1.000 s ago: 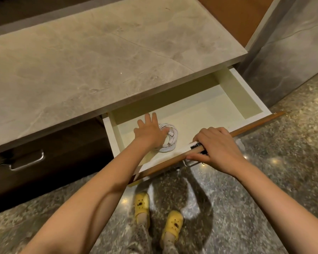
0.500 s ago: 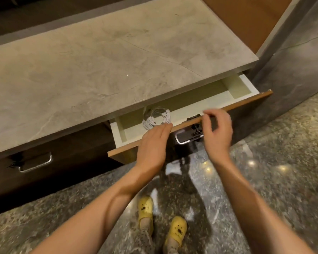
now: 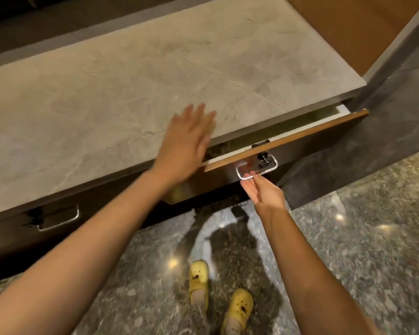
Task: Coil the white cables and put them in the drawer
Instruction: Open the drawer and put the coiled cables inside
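Observation:
The drawer (image 3: 300, 139) under the stone counter stands nearly shut, with only a narrow gap of its pale inside showing. The white cables are hidden inside it. My left hand (image 3: 186, 146) hovers flat and blurred over the counter's front edge, fingers spread, holding nothing. My right hand (image 3: 261, 192) is palm up just below the drawer's metal pull handle (image 3: 257, 168), fingertips touching the handle's lower bar, not wrapped around it.
The grey stone counter top (image 3: 155, 76) fills the upper view. A second drawer with a metal handle (image 3: 58, 220) is at the left. A dark stone pillar (image 3: 385, 112) stands to the right. Yellow clogs (image 3: 218, 293) stand on the speckled floor.
The drawer has slid from wide open to almost shut, hiding the coiled cable. My left hand came out of the drawer and rose over the counter. My right hand dropped from the drawer's top edge to the handle.

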`<move>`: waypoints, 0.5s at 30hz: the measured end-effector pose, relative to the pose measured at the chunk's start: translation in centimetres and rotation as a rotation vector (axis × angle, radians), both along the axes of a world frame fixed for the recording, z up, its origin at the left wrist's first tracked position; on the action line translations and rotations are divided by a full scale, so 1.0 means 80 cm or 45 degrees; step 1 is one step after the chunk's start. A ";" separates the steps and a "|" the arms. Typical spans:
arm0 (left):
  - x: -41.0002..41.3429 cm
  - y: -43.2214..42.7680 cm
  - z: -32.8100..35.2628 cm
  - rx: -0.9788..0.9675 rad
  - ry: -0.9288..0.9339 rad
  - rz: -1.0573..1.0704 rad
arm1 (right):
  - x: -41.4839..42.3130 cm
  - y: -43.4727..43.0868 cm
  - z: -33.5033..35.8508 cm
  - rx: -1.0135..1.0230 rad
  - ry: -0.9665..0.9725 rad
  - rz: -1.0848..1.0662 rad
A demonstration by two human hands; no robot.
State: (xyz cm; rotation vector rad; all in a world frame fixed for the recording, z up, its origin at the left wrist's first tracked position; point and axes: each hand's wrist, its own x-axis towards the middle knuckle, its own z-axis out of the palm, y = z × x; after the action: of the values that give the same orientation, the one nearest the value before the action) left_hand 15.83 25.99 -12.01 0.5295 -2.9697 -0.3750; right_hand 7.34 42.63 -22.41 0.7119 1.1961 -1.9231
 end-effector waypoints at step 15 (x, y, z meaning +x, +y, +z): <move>-0.014 -0.045 -0.010 0.000 -0.476 0.076 | -0.034 -0.054 -0.011 0.017 0.057 0.049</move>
State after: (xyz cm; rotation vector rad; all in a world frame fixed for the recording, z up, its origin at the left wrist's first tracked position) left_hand 14.71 22.36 -12.81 0.7635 -3.2972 -0.2989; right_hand 4.63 38.34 -23.33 0.6514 1.2426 -1.9097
